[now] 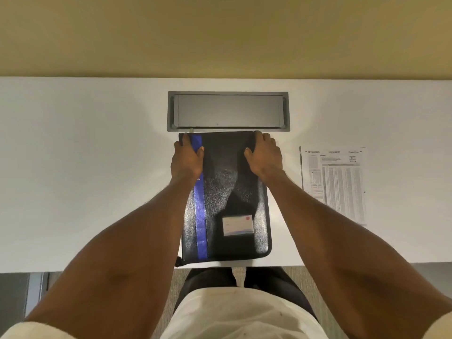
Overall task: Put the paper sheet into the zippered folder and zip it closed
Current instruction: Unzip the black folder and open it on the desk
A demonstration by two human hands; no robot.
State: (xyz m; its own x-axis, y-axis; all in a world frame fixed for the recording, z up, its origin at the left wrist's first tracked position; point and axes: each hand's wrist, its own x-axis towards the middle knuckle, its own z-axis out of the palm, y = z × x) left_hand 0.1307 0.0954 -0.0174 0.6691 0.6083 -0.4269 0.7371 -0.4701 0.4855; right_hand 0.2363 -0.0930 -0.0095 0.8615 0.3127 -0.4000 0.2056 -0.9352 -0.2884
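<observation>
From the head camera, the zippered folder (230, 192) lies flat and closed on the white desk (85, 167). Its near end is at the desk's front edge, and its far end is just short of the grey hatch (227, 111). The left hand (187, 156) grips the folder's far-left corner, thumb on the blue stripe (200, 216). The right hand (265, 154) grips the far-right corner, fingers curled over the edge. The paper sheet (340, 187) lies flat toward the desk's right end, apart from the folder.
</observation>
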